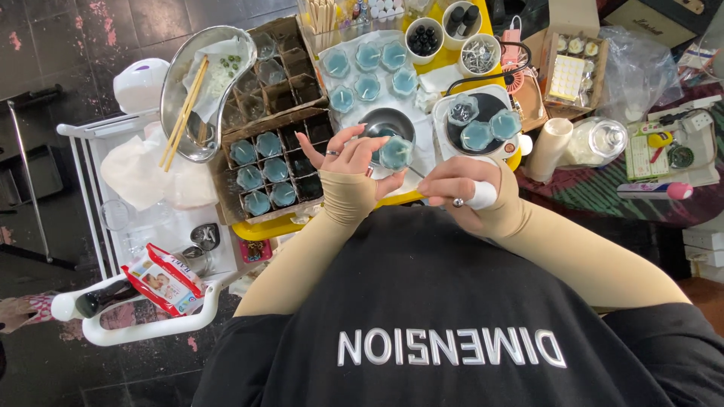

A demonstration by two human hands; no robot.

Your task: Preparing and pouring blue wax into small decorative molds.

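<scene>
The left hand point(348, 154) grips a blue candle point(395, 153) over a metal bowl point(381, 120). The right hand point(461, 192) is closed around a white roll point(483, 195).

Your count: blue candle cups, bowls and hands.

You have five blue candle cups point(367, 71) on the white sheet, six in the cardboard divider box point(264, 167), three on the round black plate point(483, 120), and one in your left hand point(348, 158); three white bowls point(451, 32) stand behind, two hands in all.
</scene>
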